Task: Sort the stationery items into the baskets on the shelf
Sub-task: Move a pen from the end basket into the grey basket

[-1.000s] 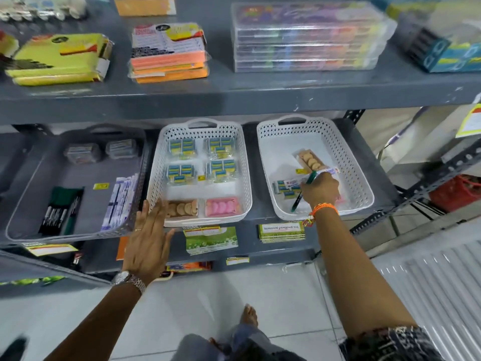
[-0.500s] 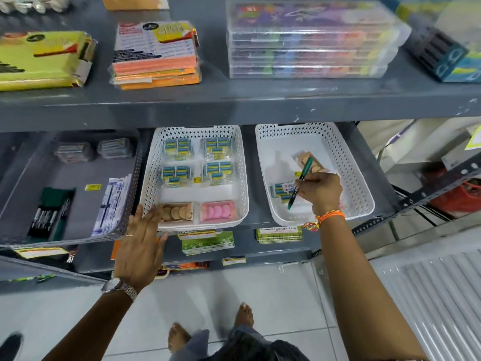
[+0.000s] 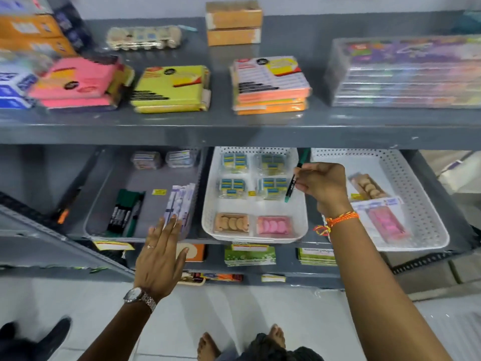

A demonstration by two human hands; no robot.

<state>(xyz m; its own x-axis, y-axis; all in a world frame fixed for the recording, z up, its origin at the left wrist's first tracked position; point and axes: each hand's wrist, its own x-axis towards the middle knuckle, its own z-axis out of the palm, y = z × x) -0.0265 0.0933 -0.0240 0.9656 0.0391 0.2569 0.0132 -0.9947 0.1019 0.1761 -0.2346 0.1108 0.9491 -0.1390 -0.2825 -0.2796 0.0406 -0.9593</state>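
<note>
My right hand (image 3: pixel 321 186) grips a green marker (image 3: pixel 292 182), held tilted above the right side of the middle white basket (image 3: pixel 208 220). That basket holds packs of blue-and-yellow erasers, a tan eraser pack and a pink one. The right white basket (image 3: pixel 419 204) holds a tan eraser pack, a pink pack and a white packet. The grey basket (image 3: pixel 101 204) on the left holds black and green markers (image 3: pixel 125 212), pen packets and two small boxes. My left hand (image 3: pixel 160 254) is flat with fingers spread, touching the grey basket's front right corner.
The upper shelf (image 3: pixel 234 126) carries stacks of pink, yellow and orange sticky-note pads, clear plastic cases and cardboard boxes. Green and orange packs lie on the lower shelf under the baskets. My bare feet and another person's dark shoe are on the tiled floor.
My right hand carried the green marker left, from inside the right basket to above the middle basket. My left hand shifted left from the middle basket's front to the grey basket's corner.
</note>
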